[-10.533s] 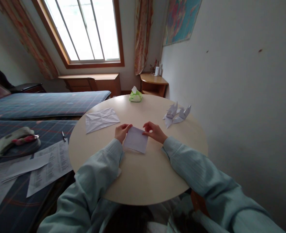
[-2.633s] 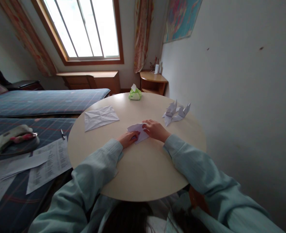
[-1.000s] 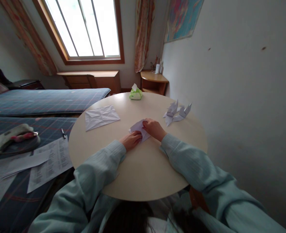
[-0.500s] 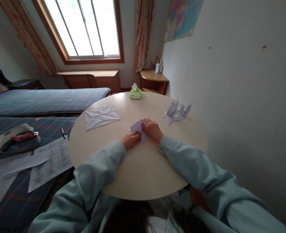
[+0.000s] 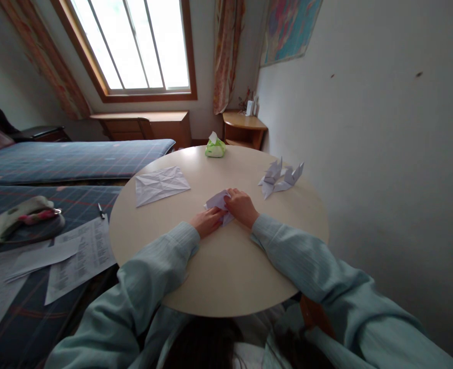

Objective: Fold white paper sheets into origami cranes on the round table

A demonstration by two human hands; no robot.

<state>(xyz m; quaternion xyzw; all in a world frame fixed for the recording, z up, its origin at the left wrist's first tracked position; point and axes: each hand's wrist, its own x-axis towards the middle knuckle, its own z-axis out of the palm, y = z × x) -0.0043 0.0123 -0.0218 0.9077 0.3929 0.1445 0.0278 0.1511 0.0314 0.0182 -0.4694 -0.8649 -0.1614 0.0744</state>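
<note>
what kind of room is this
Probably a bedroom, perhaps in a dorm: plaid mattresses lie on the left, and a desk stands below the curtained window.

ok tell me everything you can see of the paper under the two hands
The paper is white, faintly lilac in this light, and looks thin, with no print visible. It is folded, with straight edges and angled corners, and sits near the middle of the round table. The left hand lies over its lower left part; the right hand touches its right side with curled fingers. The hands hide much of it, so its full outline cannot be told.
</note>
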